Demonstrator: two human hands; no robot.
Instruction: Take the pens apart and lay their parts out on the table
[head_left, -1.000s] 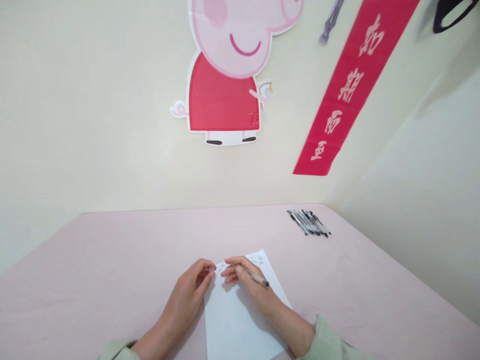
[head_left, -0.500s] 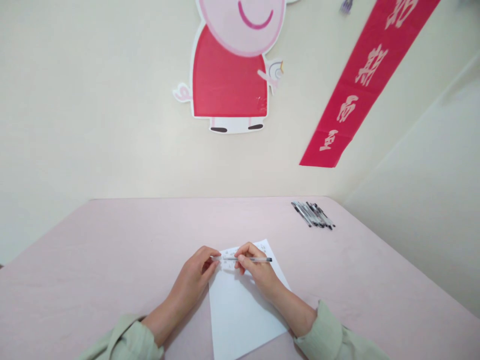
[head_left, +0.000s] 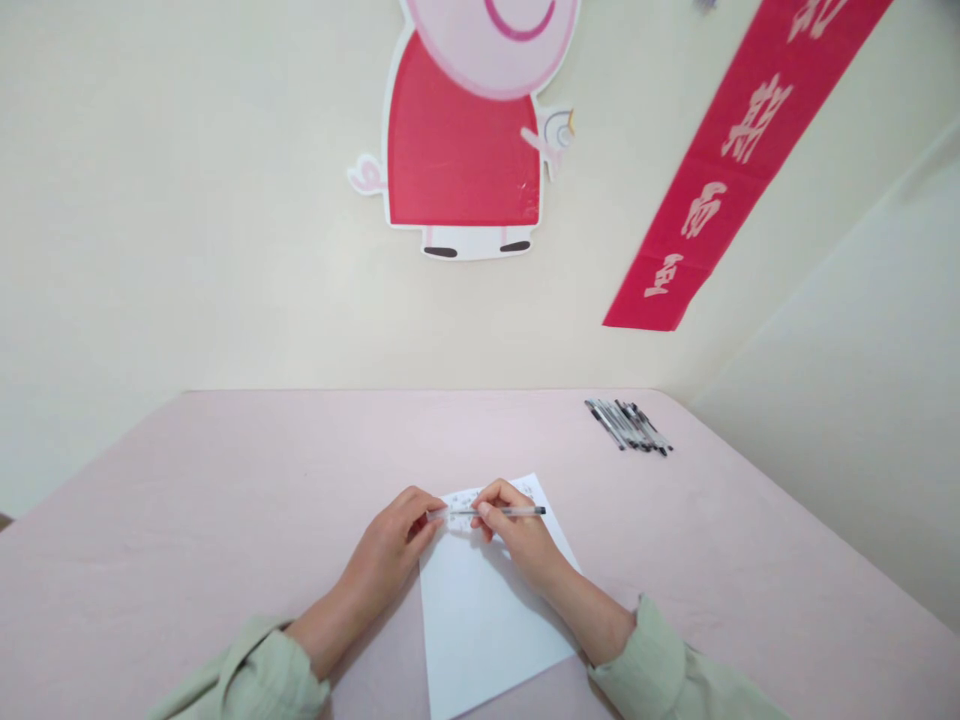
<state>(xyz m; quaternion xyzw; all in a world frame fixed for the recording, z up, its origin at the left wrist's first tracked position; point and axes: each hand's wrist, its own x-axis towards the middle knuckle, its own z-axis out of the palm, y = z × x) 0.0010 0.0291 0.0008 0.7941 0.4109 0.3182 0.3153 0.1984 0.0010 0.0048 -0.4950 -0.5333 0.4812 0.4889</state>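
A slim clear pen [head_left: 517,511] with a black end lies level between my hands, above a white sheet of paper [head_left: 487,620]. My right hand [head_left: 525,535] grips its barrel, black end pointing right. At the other end, the fingertips of my left hand [head_left: 401,530] pinch the clear pen cap [head_left: 437,514]. Whether the cap is on the pen or just off its tip, I cannot tell. Small dark marks of writing cover the top of the sheet, partly hidden by my fingers.
Several similar pens [head_left: 628,427] lie in a row at the table's back right. A pink cloth covers the table [head_left: 247,480], which meets the wall at its far edge. On that wall hang a cartoon pig cutout [head_left: 465,150] and a slanted red banner [head_left: 705,210].
The view has shifted slightly, so everything sits a little higher in the picture. Both hands keep nearly the same hold on the pen and its cap.
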